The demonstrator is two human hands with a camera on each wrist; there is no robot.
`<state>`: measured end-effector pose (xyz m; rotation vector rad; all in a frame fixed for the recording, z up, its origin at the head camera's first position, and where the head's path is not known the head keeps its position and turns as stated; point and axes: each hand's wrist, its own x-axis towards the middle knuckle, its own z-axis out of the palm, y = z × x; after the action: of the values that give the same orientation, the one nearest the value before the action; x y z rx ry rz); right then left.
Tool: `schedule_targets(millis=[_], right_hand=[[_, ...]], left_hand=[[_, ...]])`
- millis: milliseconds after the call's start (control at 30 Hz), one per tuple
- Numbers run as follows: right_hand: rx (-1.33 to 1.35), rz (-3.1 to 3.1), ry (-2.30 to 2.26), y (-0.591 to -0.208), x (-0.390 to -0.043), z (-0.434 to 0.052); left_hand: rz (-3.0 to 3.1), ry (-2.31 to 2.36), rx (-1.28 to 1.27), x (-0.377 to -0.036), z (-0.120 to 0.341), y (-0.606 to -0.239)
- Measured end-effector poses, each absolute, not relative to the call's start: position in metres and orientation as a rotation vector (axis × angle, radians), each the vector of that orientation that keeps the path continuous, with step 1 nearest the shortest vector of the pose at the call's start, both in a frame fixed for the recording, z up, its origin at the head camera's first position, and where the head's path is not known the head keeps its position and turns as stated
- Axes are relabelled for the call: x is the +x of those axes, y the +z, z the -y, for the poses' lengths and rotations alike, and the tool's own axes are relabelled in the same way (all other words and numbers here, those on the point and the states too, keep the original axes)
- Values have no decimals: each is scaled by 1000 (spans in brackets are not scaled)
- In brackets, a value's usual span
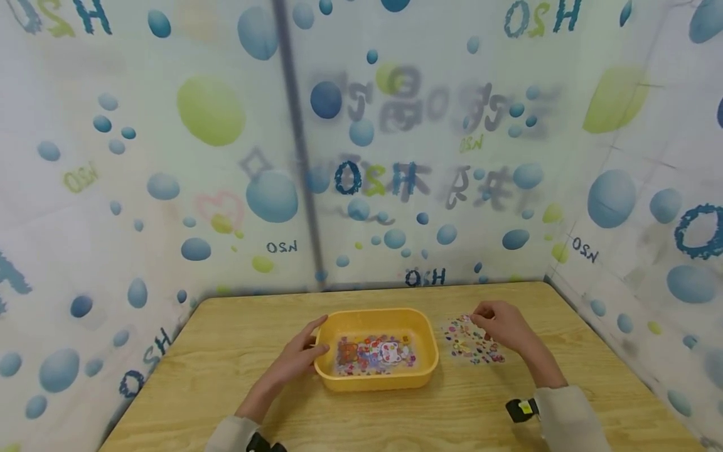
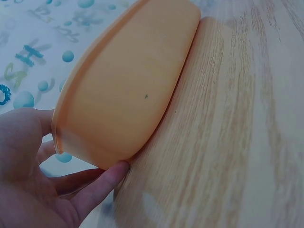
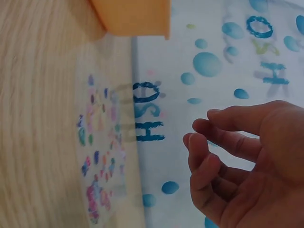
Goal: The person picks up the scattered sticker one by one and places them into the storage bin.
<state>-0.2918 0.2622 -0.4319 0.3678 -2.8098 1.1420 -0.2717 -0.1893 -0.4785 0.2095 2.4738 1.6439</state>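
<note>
A yellow plastic basin [image 1: 375, 383] stands on the table. On its floor lies a colourful picture [image 1: 373, 355] with brown and white cartoon animal faces. My left hand [image 1: 302, 355] grips the basin's left end; the left wrist view shows fingers and thumb around its end wall [image 2: 118, 95]. To the right of the basin lies a clear sheet dotted with small colourful stickers [image 1: 471, 342]. Over that sheet's far edge is my right hand [image 1: 503, 323], fingers bent, thumb and forefinger tips close together. Whether something tiny sits between those tips is hidden.
The wooden table [image 1: 248, 333] reaches a patterned curtain [image 1: 361, 251] at its far edge, with more curtain along the left and right. Bare wood shows left of the basin and in front of it.
</note>
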Motion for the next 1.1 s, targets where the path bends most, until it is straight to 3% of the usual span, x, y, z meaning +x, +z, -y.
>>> schedule_targets(millis=[1100], right_hand=[[194,3054,895,-465,-300,-290]], left_hand=[[-2468,1653,232,-269,189,-479]])
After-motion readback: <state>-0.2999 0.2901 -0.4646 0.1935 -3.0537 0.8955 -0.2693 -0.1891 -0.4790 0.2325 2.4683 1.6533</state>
